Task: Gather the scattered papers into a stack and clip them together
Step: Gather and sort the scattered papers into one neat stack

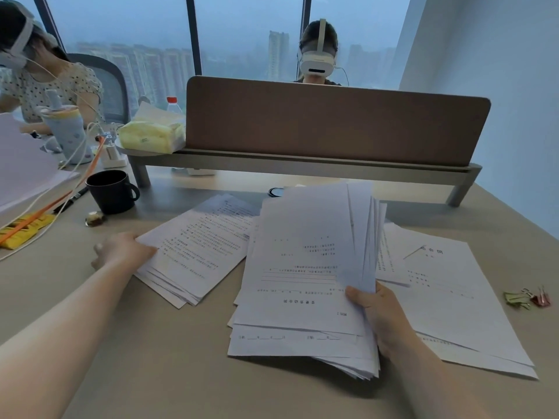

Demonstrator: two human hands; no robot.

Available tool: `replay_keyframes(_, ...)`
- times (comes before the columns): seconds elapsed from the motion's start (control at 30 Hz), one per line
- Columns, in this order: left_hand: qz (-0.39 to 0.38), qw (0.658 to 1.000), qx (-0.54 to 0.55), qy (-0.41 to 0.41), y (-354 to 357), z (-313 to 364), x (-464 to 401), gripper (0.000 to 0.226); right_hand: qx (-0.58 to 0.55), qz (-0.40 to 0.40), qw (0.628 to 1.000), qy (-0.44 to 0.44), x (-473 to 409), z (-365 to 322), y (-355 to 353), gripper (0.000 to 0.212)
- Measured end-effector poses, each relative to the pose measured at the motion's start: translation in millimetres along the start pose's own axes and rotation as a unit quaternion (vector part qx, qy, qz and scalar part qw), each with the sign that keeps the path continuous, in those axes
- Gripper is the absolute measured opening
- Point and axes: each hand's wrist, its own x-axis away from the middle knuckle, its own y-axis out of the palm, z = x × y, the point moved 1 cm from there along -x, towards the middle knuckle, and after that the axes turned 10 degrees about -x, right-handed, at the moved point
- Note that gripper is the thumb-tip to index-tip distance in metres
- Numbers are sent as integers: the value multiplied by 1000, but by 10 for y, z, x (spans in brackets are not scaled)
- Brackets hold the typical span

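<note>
On the beige worktop (169, 343), gathering is under way: your right hand (381, 322) grips the main stack (302, 285); your left hand (122, 251) pinches the left pile (193, 249). Next, merge them; binder clips (526, 297) wait right.

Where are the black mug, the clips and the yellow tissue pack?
black mug (111, 192), head view, on its side wall.
clips (526, 298), head view, middle of the pile.
yellow tissue pack (151, 137), head view, on its front.
</note>
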Motion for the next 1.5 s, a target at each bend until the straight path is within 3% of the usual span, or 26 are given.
replay_keyframes(0.13,-62,995,-74,-8,13,-43,-263,73,1,10,1000,0,-27,25,12,15)
replay_keyframes(0.27,-69,988,-137,-11,227,-138,-762,92,12,14,1000,-8,-23,30,40,13)
replay_keyframes(0.5,-75,995,-66,-20,137,-61,-454,59,24,22,999,-14,-28,57,43,12)
replay_keyframes(0.73,-86,995,40,33,104,-50,-144,67,29,19,999,-13,-42,83,33,16)
replay_keyframes(0.93,-37,979,185,74,-34,-41,138,18,31,12,999,-12,-30,82,7,17)
replay_keyframes(1.1,20,964,259,62,-275,-153,257,23,34,9,999,-17,-9,73,9,15)
replay_keyframes(1.33,12,890,457,7,-496,-355,486,56,30,5,999,-21,28,67,11,20)
replay_keyframes(1.5,-18,840,543,11,-493,-267,819,46,21,-8,999,-24,75,80,72,21)
